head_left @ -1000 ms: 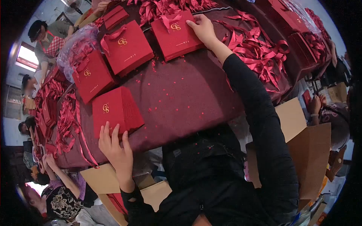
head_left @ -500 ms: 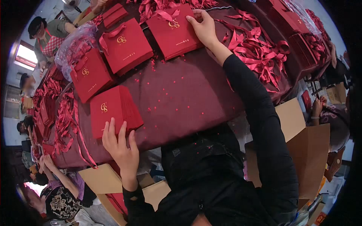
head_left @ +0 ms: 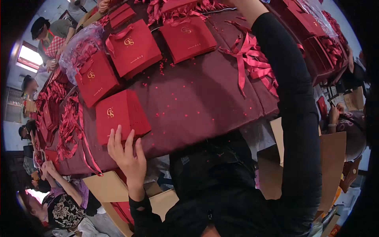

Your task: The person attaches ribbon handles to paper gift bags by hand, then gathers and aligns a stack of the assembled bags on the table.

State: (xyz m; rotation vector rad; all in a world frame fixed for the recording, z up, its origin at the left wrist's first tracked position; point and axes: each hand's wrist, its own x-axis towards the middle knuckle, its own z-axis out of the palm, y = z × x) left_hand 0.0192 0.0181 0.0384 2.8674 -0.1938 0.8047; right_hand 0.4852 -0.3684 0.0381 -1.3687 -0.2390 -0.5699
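My left hand (head_left: 128, 154) is open, its fingers spread at the near edge of a stack of flat red paper bags (head_left: 120, 114) with a gold logo. My right hand (head_left: 246, 6) reaches to the far side of the table, and its fingers are cut off by the top edge of the view. A red bag (head_left: 179, 4), partly out of view, lies left of that hand; whether the fingers touch it is hidden. Below it is another stack of red bags (head_left: 187, 37). Two more stacks, a ribboned one (head_left: 134, 47) and a lower one (head_left: 96, 79), stand on the left.
Loose red ribbons (head_left: 254, 63) lie under my right arm, and more ribbons (head_left: 69, 126) hang at the table's left. Small red dots are scattered over the dark red cloth (head_left: 197, 98). Open cardboard boxes (head_left: 104, 185) flank my lap. Other people work around the table.
My right hand has moved up and away from the middle stack. The ribboned bag on top of that stack has shifted toward the far edge. My left hand has stayed put.
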